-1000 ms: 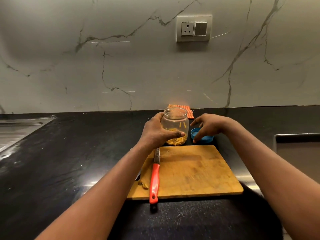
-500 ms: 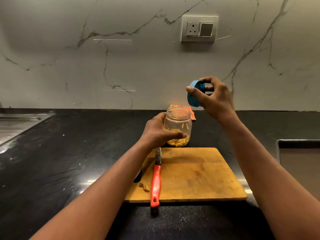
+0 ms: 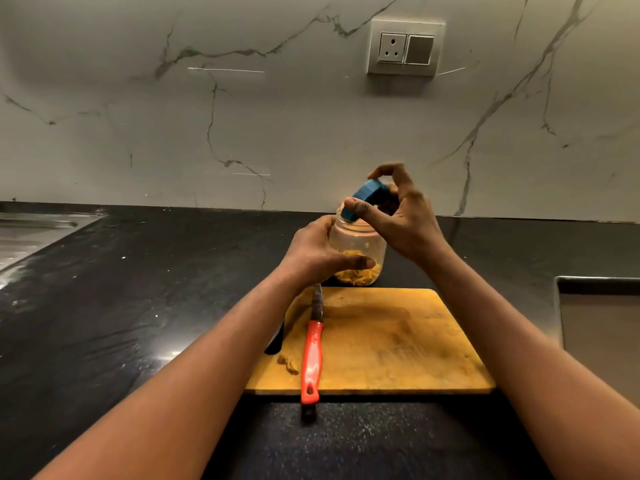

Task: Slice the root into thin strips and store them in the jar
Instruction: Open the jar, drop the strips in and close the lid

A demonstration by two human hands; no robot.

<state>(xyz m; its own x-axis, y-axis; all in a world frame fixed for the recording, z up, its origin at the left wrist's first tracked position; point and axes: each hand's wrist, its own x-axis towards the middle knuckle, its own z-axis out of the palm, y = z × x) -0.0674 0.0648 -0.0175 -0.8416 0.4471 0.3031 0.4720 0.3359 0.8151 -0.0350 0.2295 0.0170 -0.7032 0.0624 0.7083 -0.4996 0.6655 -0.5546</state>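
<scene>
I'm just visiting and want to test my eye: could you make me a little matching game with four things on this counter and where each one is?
Things:
1. blue lid
2. glass jar
3. red-handled knife
4. wall socket

Places:
A. lying on the cutting board
B. gripped by the left hand
C. on the marble wall
D. tilted above the jar's mouth, in the right hand

Pairs: 1-D, 2-B, 3-A, 4-C

A single head-worn camera is looking forward and down, close over the counter, facing the wall at 12 o'clock; the view is wide-angle.
</scene>
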